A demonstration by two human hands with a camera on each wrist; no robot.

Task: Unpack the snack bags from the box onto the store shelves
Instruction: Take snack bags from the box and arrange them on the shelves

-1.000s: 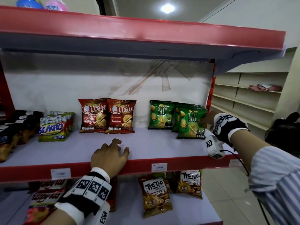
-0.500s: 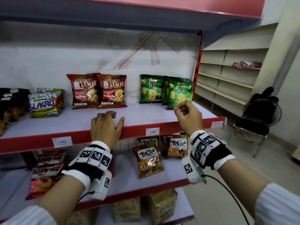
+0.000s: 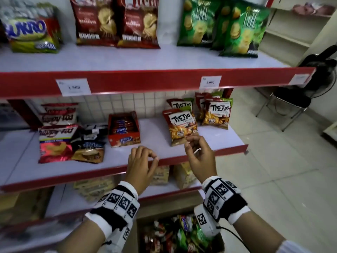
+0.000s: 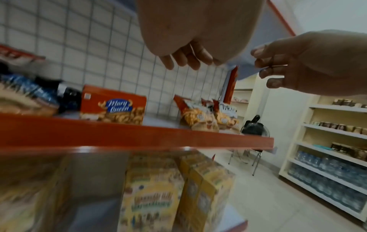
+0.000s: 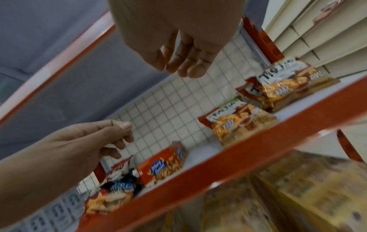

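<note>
Both hands hang empty before the middle shelf (image 3: 116,162), left hand (image 3: 140,165) and right hand (image 3: 200,157) with fingers loosely curled, grip on nothing. Snack bags (image 3: 182,234) wait below in the box (image 3: 140,238), likely the next reach.

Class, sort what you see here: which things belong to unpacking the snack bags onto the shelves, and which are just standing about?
Part of the job:
box of snack bags
left hand, empty
right hand, empty
middle shelf
Tic Tac bags
green Lite bags

Just standing about:
folding chair
fan
water bottles
</note>
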